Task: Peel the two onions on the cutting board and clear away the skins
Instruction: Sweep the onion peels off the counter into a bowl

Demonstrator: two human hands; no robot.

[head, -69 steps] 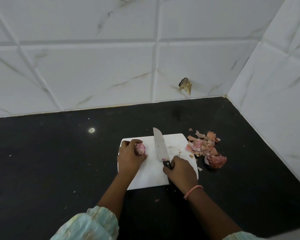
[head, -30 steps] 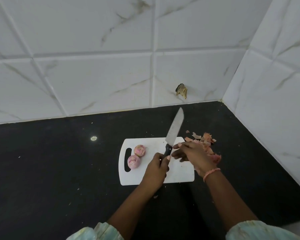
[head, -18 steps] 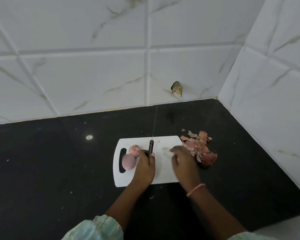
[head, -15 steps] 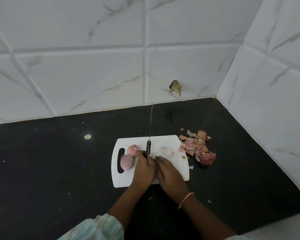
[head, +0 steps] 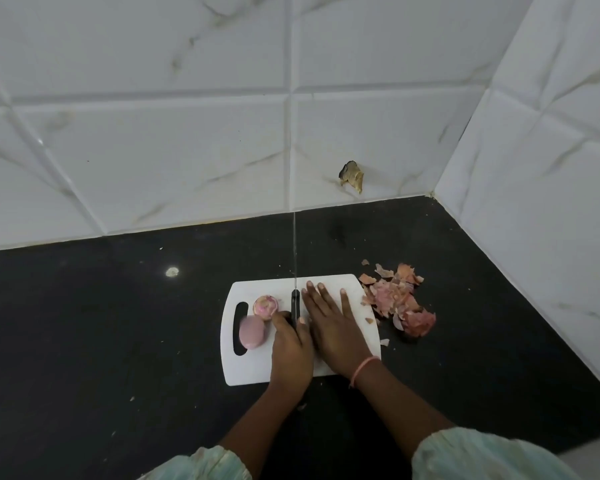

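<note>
White cutting board point(head: 250, 370): right hand point(head: 333, 329) flat; skins point(head: 395, 299) beyond right edge.

I have only the one head view, so nothing is shared with a second camera. It looks forward and steeply down from above the black counter point(head: 84, 341), facing the corner where the back tile wall point(head: 187, 133) meets the side wall point(head: 551, 168) on the right. The cutting board point(head: 257, 372) sits low of centre, fairly near, with both forearms entering from the bottom edge. The wide lens bends the tile lines, so I think the counter's edges are straighter than they look.
</note>
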